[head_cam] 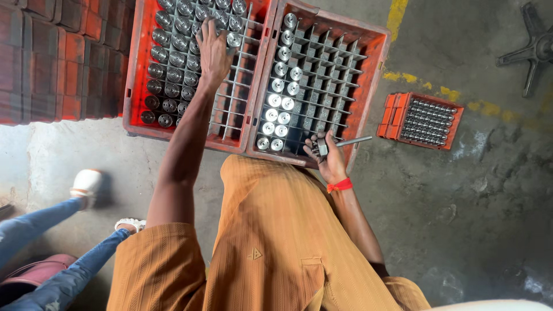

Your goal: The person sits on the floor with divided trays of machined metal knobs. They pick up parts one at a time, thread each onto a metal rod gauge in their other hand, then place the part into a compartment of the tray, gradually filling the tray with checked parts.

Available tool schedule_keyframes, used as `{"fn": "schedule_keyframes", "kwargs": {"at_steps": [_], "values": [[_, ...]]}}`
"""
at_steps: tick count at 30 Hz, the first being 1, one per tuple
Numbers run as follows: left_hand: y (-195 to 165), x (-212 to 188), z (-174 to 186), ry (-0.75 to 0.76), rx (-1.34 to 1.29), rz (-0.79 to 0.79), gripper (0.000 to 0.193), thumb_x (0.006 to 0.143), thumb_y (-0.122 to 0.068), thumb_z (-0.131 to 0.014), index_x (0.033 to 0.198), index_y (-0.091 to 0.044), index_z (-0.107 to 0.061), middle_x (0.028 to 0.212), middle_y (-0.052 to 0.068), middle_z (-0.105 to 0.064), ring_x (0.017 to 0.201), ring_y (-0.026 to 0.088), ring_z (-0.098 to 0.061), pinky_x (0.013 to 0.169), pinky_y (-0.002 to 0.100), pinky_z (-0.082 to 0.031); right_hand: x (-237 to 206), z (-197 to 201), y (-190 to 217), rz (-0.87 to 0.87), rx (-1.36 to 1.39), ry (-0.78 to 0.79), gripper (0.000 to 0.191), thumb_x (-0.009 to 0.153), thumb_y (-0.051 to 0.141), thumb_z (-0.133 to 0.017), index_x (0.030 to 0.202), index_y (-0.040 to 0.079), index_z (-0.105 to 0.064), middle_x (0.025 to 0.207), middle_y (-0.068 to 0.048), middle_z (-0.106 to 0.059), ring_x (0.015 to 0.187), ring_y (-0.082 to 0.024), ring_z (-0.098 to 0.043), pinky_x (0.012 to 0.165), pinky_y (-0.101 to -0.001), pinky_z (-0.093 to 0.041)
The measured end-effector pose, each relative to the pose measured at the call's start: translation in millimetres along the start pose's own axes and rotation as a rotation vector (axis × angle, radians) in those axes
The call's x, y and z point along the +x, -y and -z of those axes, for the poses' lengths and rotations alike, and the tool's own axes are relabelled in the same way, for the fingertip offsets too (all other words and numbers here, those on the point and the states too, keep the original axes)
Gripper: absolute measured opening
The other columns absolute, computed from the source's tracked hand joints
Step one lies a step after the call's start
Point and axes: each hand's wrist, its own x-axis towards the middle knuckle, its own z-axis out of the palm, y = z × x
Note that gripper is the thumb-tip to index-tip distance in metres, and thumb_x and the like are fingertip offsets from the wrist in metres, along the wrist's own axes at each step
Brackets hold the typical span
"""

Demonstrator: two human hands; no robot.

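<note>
My left hand (pixel 213 50) reaches into the left red crate (pixel 136 69), its fingers closing on a round metal part (pixel 233 39) among several others set in grid cells. My right hand (pixel 328 156), with a red thread on the wrist, grips a metal gauge tool (pixel 340 143) with a thin rod sticking out to the right. It hovers at the near edge of the right red crate (pixel 377 63), where a column of shiny metal parts (pixel 279 98) fills the left cells and the other cells are bare.
A small red tray (pixel 394 115) of thin metal pins lies on the concrete floor at the right. Stacked red crates (pixel 52 57) stand at the far left. Another person's legs in jeans (pixel 52 253) and white shoes are at the lower left. A metal chair base (pixel 533 49) sits top right.
</note>
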Motion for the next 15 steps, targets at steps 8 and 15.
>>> {"fn": "schedule_keyframes", "kwargs": {"at_steps": [8, 15], "values": [[-7, -43, 40, -0.293, -1.077, 0.044, 0.033, 0.081, -0.013, -0.081, 0.108, -0.007, -0.063, 0.110, 0.009, -0.067, 0.104, 0.021, -0.068, 0.089, 0.043, -0.061, -4, 12, -20, 0.030, -0.032, -0.100, 0.023, 0.109, 0.027, -0.051, 0.106, 0.006, -0.060, 0.097, -0.011, -0.069, 0.094, -0.025, -0.071, 0.080, -0.0383, -0.058], [-108, -144, -2, 0.341, -0.800, 0.284, 0.049, 0.077, -0.020, -0.085, 0.114, 0.006, -0.063, 0.093, 0.019, -0.072, 0.081, 0.029, -0.074, 0.070, 0.040, -0.059, 20, -44, -13, 0.166, 0.024, -0.058, 0.013, 0.101, 0.008, -0.060, 0.114, 0.004, -0.062, 0.092, -0.006, -0.068, 0.088, -0.021, -0.070, 0.081, -0.0333, -0.056]]}}
